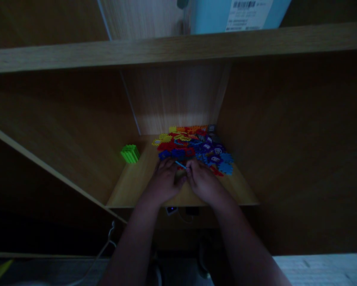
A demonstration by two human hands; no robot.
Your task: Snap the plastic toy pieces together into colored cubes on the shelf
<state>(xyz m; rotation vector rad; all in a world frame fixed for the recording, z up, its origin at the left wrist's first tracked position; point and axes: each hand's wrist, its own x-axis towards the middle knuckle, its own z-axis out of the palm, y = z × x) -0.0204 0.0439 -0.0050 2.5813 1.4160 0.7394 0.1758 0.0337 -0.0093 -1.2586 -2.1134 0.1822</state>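
Both my hands rest on a small wooden desk surface point(130, 186) inside a dim cubicle. My left hand point(164, 180) and my right hand point(202, 181) meet with fingers curled, pinching a thin blue plastic piece point(180, 164) between them. Just beyond the fingertips lies a heap of several interlocking plastic building pieces point(196, 147) in yellow, red, orange, blue and purple. A stack of green pieces point(130, 153) stands apart at the desk's left edge.
Wooden partition walls point(77, 131) close in on both sides and behind. A wooden shelf point(178, 45) crosses overhead, carrying a light-blue box with a barcode label point(241, 14). A white cable point(103, 248) hangs below the desk front.
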